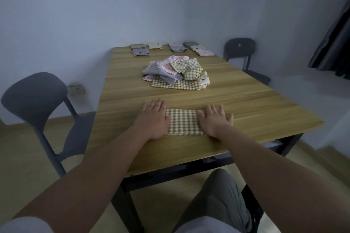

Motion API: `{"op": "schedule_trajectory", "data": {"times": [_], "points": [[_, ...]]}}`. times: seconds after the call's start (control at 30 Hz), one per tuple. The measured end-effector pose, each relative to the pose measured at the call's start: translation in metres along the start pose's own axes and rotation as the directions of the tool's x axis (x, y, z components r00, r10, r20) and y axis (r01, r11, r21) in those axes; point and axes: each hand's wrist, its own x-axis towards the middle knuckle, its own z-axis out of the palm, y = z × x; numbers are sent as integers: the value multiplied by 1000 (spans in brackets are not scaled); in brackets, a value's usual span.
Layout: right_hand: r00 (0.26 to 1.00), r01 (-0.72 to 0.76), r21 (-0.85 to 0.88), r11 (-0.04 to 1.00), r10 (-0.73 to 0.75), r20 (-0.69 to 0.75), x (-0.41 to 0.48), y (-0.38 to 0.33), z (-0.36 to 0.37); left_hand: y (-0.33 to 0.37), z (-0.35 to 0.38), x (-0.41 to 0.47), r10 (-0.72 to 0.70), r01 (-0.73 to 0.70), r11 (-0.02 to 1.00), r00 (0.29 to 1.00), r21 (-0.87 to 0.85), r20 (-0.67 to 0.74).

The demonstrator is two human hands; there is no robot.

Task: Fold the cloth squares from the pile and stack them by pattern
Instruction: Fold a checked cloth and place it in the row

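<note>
The checked cloth (182, 122) lies flat by the near edge of the counter (246, 109). The left hand (153, 119) presses on its left end and the right hand (216, 121) on its right end, both spread flat with straight fingers.

The wood looks smooth, so if one hand pushes harder the cloth could slide and fold crooked. A pull toward the person could drag it off the near edge. The checked stack (137, 45) sits at the far left corner, past the pile (176, 70) in the middle, so a reaching arm could bump the pile and knock cloths around.

No box, basket or tray shows. The cloths all lie right on the counter.
</note>
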Motion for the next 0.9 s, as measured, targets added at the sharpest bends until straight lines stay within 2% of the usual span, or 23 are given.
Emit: {"op": "schedule_trajectory", "data": {"times": [0.07,0.17,0.43,0.63,0.7,0.77,0.83,0.9], "points": [[1000,-12,3,1000,12,-9,3,1,-3,16,-2,3,80,-81,996,997,-42,-20],[999,-37,24,999,38,-20,7,1,0,37,6,7,145,-142,986,989,-89,28],[993,-69,106,992,79,-90,23,-4,-2,42,18,9,142,-136,988,985,-75,93],[980,30,239,971,18,-197,17,-14,-17,42,16,5,142,-132,985,986,-112,87],[981,-32,292,956,86,-176,16,-14,-20,42,15,4,141,-130,985,985,-115,97],[984,-105,359,927,149,-96,16,-11,-21,43,15,5,138,-126,986,984,-107,115],[987,-124,402,907,154,-44,14,-9,-21,43,14,4,134,-122,987,982,-100,129],[989,-102,399,911,135,-56,13,-8,-22,44,14,4,128,-114,988,982,-106,138]]}}
